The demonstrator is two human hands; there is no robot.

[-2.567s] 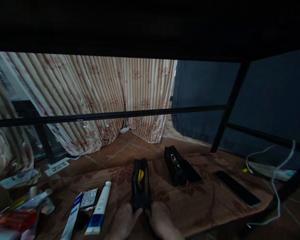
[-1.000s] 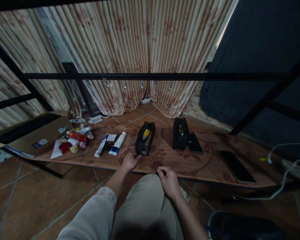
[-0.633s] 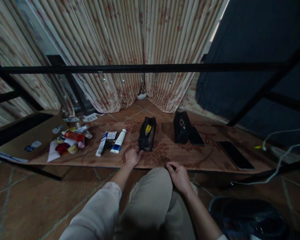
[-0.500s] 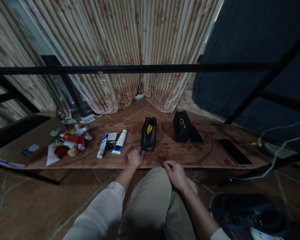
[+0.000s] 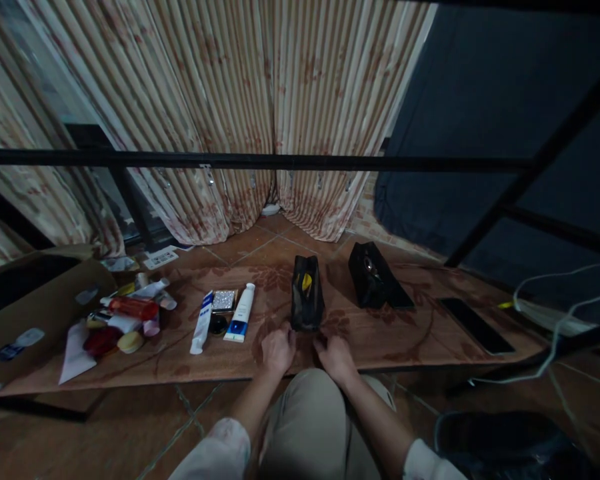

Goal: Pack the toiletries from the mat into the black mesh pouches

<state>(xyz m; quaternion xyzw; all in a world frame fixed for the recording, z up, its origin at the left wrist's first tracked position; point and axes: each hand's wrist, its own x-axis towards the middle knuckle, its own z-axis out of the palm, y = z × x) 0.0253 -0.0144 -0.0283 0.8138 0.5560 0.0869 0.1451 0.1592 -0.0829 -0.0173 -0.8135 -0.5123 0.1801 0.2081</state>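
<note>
A small black mesh pouch [image 5: 307,303] with something yellow showing in it stands on the brown patterned cloth [image 5: 275,283] in front of me. My left hand [image 5: 279,350] is closed at the pouch's near left corner, fingertips against it. Just by the near right corner is my right hand [image 5: 336,357], its fingers bent; dim light and blur hide whether they grip the pouch. To the left lie a white-and-blue tube [image 5: 241,312], a second tube [image 5: 203,323], a glittery compact [image 5: 224,301] and a round black case [image 5: 219,325].
Farther right, another black pouch [image 5: 367,277] stands beside a flat black item [image 5: 399,293]. A dark phone [image 5: 475,323] and a white cable [image 5: 557,327] are at the right end. Piled cosmetics [image 5: 130,313] lie near a cardboard box [image 5: 60,313]. A black bar [image 5: 300,162] crosses ahead.
My right hand has left my knee and come forward to the pouch's near end. The pouch has shifted slightly right with my left hand. The view has tilted upward.
</note>
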